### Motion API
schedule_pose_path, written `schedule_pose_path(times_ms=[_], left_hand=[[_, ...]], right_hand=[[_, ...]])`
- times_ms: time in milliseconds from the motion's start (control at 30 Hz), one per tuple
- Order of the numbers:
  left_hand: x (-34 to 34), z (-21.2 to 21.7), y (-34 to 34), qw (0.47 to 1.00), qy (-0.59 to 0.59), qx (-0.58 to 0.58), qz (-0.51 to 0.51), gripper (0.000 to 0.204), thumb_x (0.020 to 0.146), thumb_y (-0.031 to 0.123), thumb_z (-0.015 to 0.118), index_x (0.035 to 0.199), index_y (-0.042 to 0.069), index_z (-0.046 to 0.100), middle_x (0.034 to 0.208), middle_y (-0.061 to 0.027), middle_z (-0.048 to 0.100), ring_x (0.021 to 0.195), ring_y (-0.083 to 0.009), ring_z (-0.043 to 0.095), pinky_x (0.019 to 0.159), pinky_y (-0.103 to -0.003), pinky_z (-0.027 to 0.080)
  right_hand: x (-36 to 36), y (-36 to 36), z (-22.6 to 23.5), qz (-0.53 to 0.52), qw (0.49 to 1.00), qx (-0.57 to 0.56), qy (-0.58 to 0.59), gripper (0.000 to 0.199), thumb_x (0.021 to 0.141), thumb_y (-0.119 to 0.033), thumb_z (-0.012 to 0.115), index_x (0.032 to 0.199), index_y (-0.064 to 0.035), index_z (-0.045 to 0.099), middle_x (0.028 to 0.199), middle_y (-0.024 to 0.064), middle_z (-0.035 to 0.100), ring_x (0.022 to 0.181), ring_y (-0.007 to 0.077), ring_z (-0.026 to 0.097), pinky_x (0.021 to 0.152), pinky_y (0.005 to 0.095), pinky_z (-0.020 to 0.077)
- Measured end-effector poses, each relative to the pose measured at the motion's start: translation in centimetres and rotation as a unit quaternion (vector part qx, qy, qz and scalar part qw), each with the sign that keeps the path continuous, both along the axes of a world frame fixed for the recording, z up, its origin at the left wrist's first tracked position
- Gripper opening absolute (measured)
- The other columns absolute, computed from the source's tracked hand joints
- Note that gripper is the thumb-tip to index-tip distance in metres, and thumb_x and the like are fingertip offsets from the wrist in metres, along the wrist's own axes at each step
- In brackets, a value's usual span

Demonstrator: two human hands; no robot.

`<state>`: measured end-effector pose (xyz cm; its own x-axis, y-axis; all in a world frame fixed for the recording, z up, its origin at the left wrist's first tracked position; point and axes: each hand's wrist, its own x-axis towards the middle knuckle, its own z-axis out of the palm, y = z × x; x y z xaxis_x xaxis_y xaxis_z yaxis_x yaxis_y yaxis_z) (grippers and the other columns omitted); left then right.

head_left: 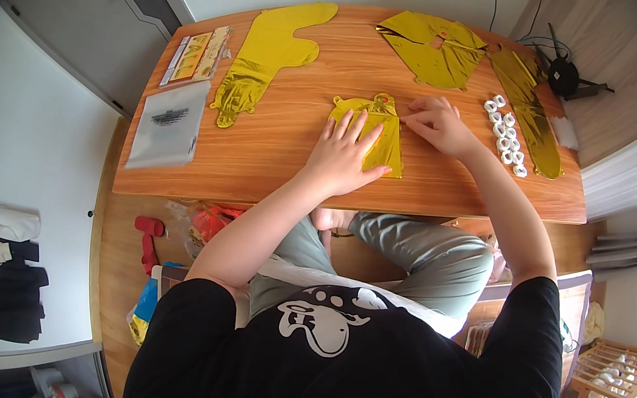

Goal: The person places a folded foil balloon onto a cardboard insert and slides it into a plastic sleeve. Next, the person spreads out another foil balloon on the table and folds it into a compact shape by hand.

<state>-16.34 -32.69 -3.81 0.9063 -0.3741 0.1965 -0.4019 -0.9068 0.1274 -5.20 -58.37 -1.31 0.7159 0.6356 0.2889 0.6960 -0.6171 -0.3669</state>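
A folded gold foil balloon (381, 152) lies flat on the wooden table in front of me, with small tabs along its top edge. My left hand (347, 154) presses down on it, palm flat and fingers spread. At the balloon's upper right edge, my right hand (440, 127) has thumb and forefinger pinched on the foil. The remaining fingers of that hand are curled, and the exact pinch point is small and partly hidden.
Other flat gold foil balloons lie at the left (270, 52), at the back (439, 52) and at the right (533, 116). White ribbon rolls (507, 132) stand in rows. A clear plastic bag (168, 127) and a printed packet (195, 57) lie left; a black router (567, 76) sits back right.
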Motion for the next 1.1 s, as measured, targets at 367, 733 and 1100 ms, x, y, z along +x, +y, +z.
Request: schedule_pose_path(times_ms=[367, 733, 1100], left_hand=[[-0.1, 0.0, 0.0, 1.000, -0.006, 0.004, 0.000, 0.086, 0.095, 0.069, 0.054, 0.159, 0.014, 0.039, 0.165, -0.0233, 0.032, 0.154, -0.0433, 0.025, 0.124, -0.061, 0.020], [0.8, -0.1, 0.7, 0.997, 0.055, -0.058, 0.002, 0.100, 0.100, 0.067, 0.048, 0.164, -0.001, 0.012, 0.168, -0.0297, 0.021, 0.157, -0.0435, 0.018, 0.127, -0.054, 0.017], [2.9, 3.4, 8.2, 0.966, 0.191, 0.037, -0.172, 0.109, 0.092, 0.065, 0.064, 0.165, 0.001, 0.016, 0.172, -0.0221, 0.015, 0.160, -0.0315, 0.013, 0.129, -0.054, 0.008]], right_hand=[[-4.7, 2.0, 1.0, 0.035, 0.988, -0.126, -0.083, 0.066, 0.088, -0.051, 0.074, 0.141, -0.0134, 0.063, 0.145, 0.0059, 0.061, 0.140, 0.0340, 0.048, 0.118, 0.0563, 0.0304], [-4.4, 1.9, 2.1, 0.034, 0.979, -0.201, 0.018, 0.100, 0.070, -0.063, 0.083, 0.153, -0.0151, 0.051, 0.159, 0.0041, 0.048, 0.150, 0.0395, 0.032, 0.123, 0.0584, 0.0210], [-4.7, 2.7, 3.2, 0.031, 0.969, -0.237, 0.055, 0.109, 0.066, -0.059, 0.088, 0.157, -0.0158, 0.045, 0.163, 0.0034, 0.044, 0.154, 0.0403, 0.025, 0.125, 0.0594, 0.0153]])
